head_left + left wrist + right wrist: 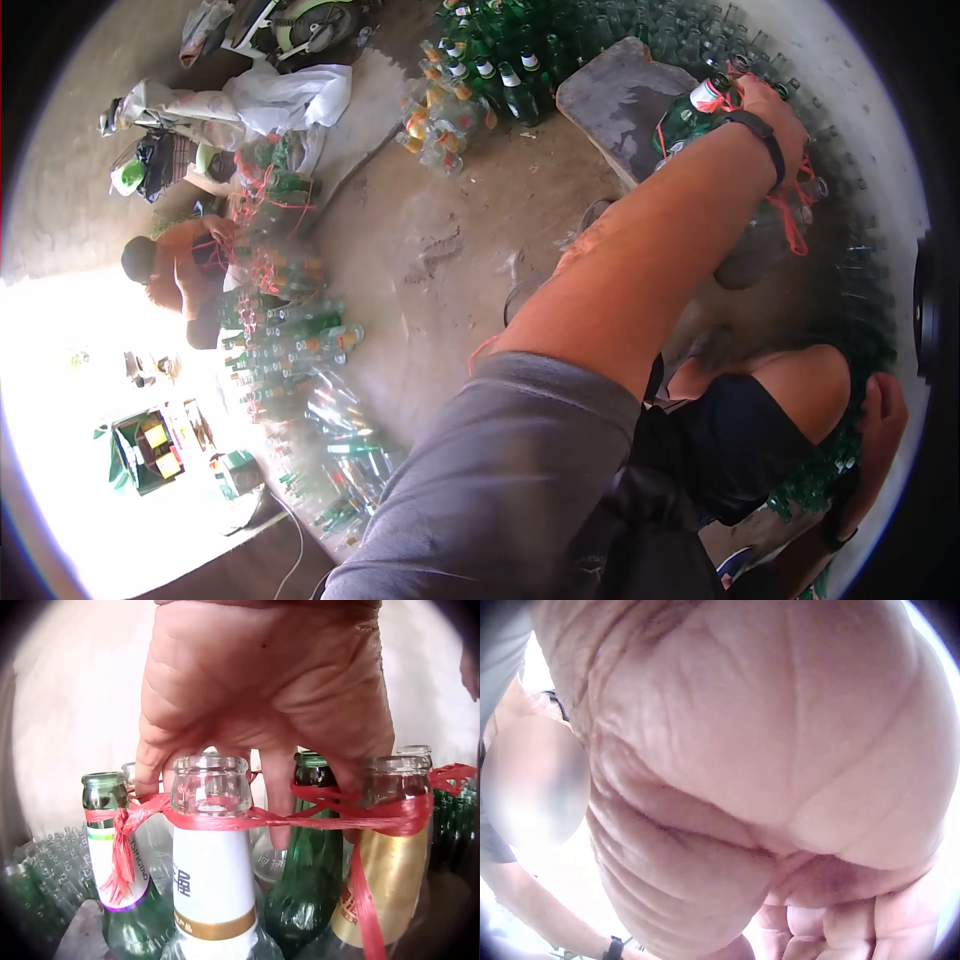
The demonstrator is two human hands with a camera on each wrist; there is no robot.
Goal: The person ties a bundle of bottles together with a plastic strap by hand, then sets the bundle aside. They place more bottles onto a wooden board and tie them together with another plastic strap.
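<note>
Several bottles, labels legible only at left wrist, left hand amid necks — grip unclear — right hand loosely curled, empty

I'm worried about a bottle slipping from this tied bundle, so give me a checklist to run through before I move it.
1. Left hand at the bundle: ok, fingers reach down among the bottle necks.
2. Red plastic ribbon around the front necks: ok, it crosses the green glass bottle, the clear white-labelled bottle and the gold-labelled bottle.
3. Knot beside the green bottle tight: cannot tell.
4. Loose ribbon out of the way: not ok, a strand hangs over the gold label.
5. Right hand free to help: ok, nothing visible in it.
6. Bottle bases supported: cannot tell, they're out of view.
</note>
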